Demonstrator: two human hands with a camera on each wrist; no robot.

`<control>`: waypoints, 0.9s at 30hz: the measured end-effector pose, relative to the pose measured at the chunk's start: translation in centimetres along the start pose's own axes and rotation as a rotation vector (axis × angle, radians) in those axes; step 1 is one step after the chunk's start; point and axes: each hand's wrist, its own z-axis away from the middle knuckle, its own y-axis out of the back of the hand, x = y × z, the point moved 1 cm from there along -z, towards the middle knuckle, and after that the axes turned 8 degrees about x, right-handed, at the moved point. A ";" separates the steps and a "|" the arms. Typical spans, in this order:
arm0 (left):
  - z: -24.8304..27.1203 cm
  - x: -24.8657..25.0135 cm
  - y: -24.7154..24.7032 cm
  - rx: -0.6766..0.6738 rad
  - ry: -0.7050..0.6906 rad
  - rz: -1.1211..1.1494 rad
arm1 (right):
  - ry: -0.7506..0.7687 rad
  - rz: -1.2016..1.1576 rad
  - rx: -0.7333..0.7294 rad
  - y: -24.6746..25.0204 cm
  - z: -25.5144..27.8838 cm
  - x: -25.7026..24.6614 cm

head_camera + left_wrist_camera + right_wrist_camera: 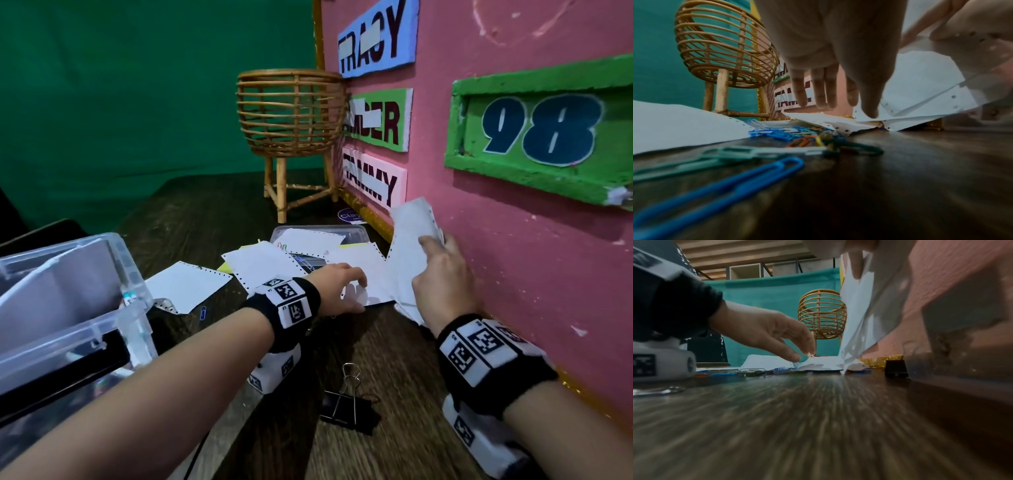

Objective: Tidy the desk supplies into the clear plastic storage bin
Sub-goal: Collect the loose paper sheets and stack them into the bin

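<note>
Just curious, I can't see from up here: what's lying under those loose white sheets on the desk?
Coloured paper clips spill from under the white sheets, and a yellow note's corner shows. A shallow clear tray sits beneath the far sheets. Anything deeper under the paper is covered.

A rattan basket stand (291, 113) rises on the dark wooden desk (404, 370) beyond the point of grip, against a green backdrop (137, 85) off to its left, while a pink board (513, 222) bearing name signs and a green-framed "98" plaque (544, 125) stands just right of it.
</note>
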 end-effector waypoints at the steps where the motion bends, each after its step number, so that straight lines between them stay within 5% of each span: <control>1: -0.3 0.2 -0.2 -0.040 0.038 -0.017 | 0.001 0.012 0.009 0.0 0.1 -0.2; 6: -1.7 1.1 -0.7 -0.144 0.201 -0.082 | -0.047 0.062 0.036 -0.2 0.2 -0.4; 15: -2.4 1.3 -0.3 -0.111 0.129 -0.256 | -0.049 0.093 -0.020 -0.4 0.1 -0.5; 19: -2.2 1.2 0.7 0.120 0.119 -0.230 | -0.049 0.092 -0.015 -0.3 0.1 -0.5; 23: -1.2 1.5 1.8 0.544 0.057 -0.158 | -0.049 0.059 0.024 -0.3 0.1 -0.6; 27: 0.0 1.3 1.8 0.785 0.014 -0.045 | -0.019 -0.036 0.052 -0.3 0.2 -0.6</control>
